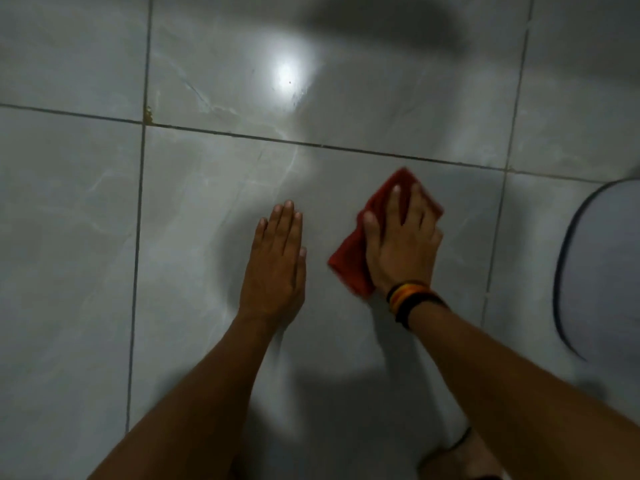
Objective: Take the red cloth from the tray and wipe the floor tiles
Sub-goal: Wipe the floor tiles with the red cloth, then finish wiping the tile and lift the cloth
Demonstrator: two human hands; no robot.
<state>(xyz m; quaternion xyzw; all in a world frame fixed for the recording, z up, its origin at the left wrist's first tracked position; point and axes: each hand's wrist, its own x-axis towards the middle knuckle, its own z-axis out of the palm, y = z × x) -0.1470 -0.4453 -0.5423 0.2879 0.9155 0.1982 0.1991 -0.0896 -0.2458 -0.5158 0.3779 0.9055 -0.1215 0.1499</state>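
Observation:
The red cloth (349, 258) lies folded on a glossy grey floor tile (194, 209), pressed down under my right hand (401, 240). That hand lies flat on the cloth with its fingers spread, and dark and orange bands circle its wrist. Cloth edges stick out beyond the fingertips and to the left of the palm. My left hand (277, 261) rests flat on the bare tile to the cloth's left, fingers together, holding nothing.
A white tray with a dark rim (595, 271) sits at the right edge, partly cut off. Dark grout lines (242, 135) cross the floor, with a small yellowish stain (148, 114) at one joint. A lamp glare (285, 79) shines farther ahead. A foot (460, 455) shows at the bottom.

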